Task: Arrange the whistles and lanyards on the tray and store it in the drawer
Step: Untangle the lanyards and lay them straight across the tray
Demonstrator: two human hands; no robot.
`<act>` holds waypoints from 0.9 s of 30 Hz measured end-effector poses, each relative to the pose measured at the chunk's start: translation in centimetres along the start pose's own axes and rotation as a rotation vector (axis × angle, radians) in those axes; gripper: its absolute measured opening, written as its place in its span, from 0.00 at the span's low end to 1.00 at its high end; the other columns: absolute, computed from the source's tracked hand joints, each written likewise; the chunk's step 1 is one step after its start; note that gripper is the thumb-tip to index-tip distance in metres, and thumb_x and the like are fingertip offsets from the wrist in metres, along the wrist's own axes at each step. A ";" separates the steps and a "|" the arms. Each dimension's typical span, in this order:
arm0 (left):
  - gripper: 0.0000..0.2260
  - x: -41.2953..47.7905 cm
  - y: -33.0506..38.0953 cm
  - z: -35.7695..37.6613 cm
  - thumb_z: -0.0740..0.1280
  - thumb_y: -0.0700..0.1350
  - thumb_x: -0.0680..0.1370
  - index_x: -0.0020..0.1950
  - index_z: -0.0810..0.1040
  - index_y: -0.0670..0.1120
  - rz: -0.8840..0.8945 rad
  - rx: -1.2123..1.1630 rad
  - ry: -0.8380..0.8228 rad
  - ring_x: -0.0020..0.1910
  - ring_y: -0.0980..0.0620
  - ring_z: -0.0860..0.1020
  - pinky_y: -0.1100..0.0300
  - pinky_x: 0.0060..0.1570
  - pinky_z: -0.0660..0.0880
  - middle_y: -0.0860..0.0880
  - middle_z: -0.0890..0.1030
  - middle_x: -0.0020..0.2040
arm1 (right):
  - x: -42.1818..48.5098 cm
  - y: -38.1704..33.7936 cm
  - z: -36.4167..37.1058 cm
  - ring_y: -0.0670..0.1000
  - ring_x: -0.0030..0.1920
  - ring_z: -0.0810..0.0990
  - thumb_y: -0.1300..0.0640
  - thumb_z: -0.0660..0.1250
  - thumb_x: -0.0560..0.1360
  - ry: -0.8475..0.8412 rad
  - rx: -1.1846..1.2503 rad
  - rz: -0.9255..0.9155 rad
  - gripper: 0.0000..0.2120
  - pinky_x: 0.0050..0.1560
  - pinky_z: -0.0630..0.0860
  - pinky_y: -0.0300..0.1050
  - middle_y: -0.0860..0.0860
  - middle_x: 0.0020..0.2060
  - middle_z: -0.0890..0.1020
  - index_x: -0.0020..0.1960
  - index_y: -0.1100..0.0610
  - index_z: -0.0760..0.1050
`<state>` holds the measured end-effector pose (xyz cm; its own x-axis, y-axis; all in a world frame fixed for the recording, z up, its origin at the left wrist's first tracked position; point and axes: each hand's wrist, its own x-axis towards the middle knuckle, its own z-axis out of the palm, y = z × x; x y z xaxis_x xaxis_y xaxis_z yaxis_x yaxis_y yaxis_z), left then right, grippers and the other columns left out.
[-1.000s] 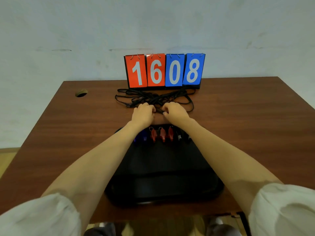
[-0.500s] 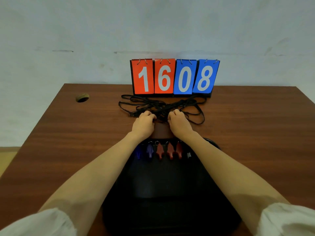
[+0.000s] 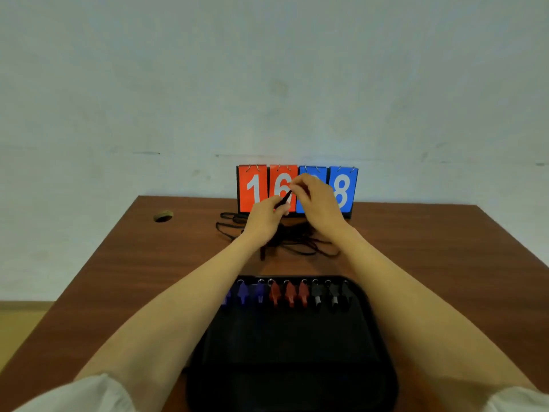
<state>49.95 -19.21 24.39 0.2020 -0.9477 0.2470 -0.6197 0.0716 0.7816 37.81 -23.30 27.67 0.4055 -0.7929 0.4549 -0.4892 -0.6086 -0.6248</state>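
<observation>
The left hand [image 3: 263, 220], lower, and the right hand [image 3: 319, 200], higher, each pinch one black lanyard [image 3: 284, 200] at mid-frame, its taut stretch slanting up to the right, the rest dropping toward the tangled pile [image 3: 309, 245] just below. The tray [image 3: 291, 367], whistles [image 3: 289, 294] lined along its far edge, lies lower in frame, equally near both hands; the scoreboard [image 3: 254, 188] behind reads 1, 6, 8, one card hidden

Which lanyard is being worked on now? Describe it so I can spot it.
Find the red and blue scoreboard; a tangle of black lanyards lies on the table before it. The one in work is the black strand held above that tangle, pinched between the left hand and right hand, crossing the red 6.
</observation>
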 end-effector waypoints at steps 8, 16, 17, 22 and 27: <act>0.10 1.3 3.8 -4.3 0.60 0.44 0.81 0.54 0.77 0.39 0.002 0.050 0.098 0.41 0.49 0.76 0.61 0.39 0.72 0.44 0.80 0.45 | 2.3 -3.0 -9.4 0.50 0.43 0.78 0.60 0.61 0.79 0.290 0.205 0.008 0.06 0.48 0.76 0.42 0.51 0.43 0.80 0.49 0.59 0.76; 0.09 3.4 7.3 -9.1 0.56 0.40 0.80 0.53 0.76 0.40 0.094 0.185 0.156 0.46 0.41 0.79 0.49 0.46 0.75 0.41 0.81 0.50 | 2.2 -3.7 -14.2 0.52 0.42 0.79 0.60 0.61 0.78 0.426 0.221 -0.020 0.06 0.49 0.77 0.48 0.52 0.42 0.80 0.47 0.56 0.76; 0.10 3.5 7.5 -9.5 0.56 0.39 0.81 0.54 0.76 0.39 0.117 0.249 0.168 0.47 0.41 0.79 0.49 0.46 0.75 0.41 0.80 0.51 | 2.0 -3.6 -14.3 0.54 0.43 0.79 0.61 0.61 0.78 0.428 0.195 -0.021 0.06 0.49 0.77 0.48 0.52 0.43 0.80 0.47 0.57 0.76; 0.12 2.5 6.9 -11.5 0.55 0.42 0.82 0.56 0.77 0.39 0.223 0.552 0.240 0.49 0.43 0.76 0.54 0.45 0.70 0.40 0.78 0.49 | 1.2 -2.9 -15.1 0.52 0.42 0.76 0.59 0.58 0.80 0.424 -0.036 -0.021 0.09 0.44 0.72 0.45 0.53 0.42 0.79 0.50 0.62 0.75; 0.13 0.0 4.8 -12.3 0.57 0.44 0.82 0.55 0.80 0.43 0.253 0.664 0.267 0.46 0.43 0.78 0.52 0.50 0.69 0.44 0.83 0.45 | -1.7 -1.1 -14.8 0.49 0.36 0.73 0.56 0.61 0.79 0.279 -0.161 0.053 0.09 0.36 0.66 0.41 0.50 0.36 0.76 0.47 0.61 0.74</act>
<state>56.30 -15.06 35.22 0.1180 -0.8137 0.5693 -0.9808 -0.0058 0.1950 26.26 -21.68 36.97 0.1599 -0.7877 0.5949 -0.6290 -0.5458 -0.5536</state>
